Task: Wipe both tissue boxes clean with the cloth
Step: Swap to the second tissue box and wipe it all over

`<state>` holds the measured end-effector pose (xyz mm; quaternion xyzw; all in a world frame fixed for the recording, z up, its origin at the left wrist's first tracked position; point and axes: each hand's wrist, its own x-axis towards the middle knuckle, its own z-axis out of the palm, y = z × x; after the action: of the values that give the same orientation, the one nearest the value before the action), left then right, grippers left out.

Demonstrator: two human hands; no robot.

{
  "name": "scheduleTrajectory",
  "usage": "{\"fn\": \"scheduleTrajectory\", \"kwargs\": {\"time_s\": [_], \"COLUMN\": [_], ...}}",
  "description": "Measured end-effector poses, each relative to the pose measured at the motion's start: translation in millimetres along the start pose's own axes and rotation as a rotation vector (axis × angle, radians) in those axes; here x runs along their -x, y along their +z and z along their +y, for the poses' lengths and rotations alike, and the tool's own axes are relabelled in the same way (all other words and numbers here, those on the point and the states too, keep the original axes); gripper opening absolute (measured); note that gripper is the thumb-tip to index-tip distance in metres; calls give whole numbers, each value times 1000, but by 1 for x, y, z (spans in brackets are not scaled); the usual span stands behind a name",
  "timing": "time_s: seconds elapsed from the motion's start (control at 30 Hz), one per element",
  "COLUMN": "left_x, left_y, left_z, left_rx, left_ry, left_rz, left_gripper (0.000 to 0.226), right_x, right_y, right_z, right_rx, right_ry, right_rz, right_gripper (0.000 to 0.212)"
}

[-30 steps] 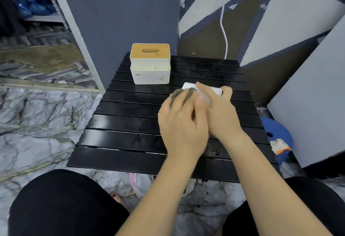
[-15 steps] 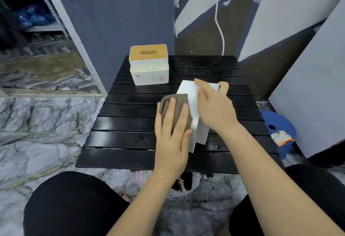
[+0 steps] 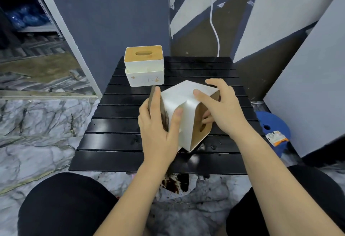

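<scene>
The near tissue box [image 3: 183,105] stood tipped on one corner at the middle of the black slatted table [image 3: 112,138], its wooden lid turned to the right. The left hand [image 3: 158,129] pressed a brown cloth [image 3: 156,103] flat against the box's left wall, thumb on the near face. The right hand [image 3: 222,109] gripped the box's top right edge, fingers curled over it. The second tissue box [image 3: 144,68] sat upright at the table's far left corner, apart from the first.
</scene>
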<state>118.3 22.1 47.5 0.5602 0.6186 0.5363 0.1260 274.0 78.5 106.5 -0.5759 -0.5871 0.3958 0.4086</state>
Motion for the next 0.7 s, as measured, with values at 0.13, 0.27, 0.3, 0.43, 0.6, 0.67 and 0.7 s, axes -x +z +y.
{"fn": "scheduleTrajectory", "kwargs": {"time_s": [0.13, 0.27, 0.3, 0.43, 0.6, 0.67, 0.7], "left_x": [7, 17, 18, 12, -10, -16, -18], "left_y": [-6, -4, -3, -10, -29, -34, -36], "left_z": [5, 11, 12, 11, -2, -9, -13], "left_rx": [60, 208, 201, 199, 223, 228, 227], "left_ry": [-131, -272, -274, -182, -53, -48, -45], "left_rz": [-71, -28, -1, 69, -4, -49, -72], "left_gripper": [72, 58, 54, 47, 42, 40, 39], "right_x": [4, 4, 2, -5, -13, -15, -16], "right_y": [-2, 5, 8, 14, 22, 25, 25], "right_z": [-1, -2, -1, 5, 9, 8, 7], "right_rx": [-31, 156, 177, 172, 112, 117, 140], "right_ry": [-43, -175, -178, -147, -164, -200, -217], "right_rz": [-95, -111, -94, -50, -32, -33, -46], "right_gripper": [113, 131, 127, 118, 109, 103, 101]}}
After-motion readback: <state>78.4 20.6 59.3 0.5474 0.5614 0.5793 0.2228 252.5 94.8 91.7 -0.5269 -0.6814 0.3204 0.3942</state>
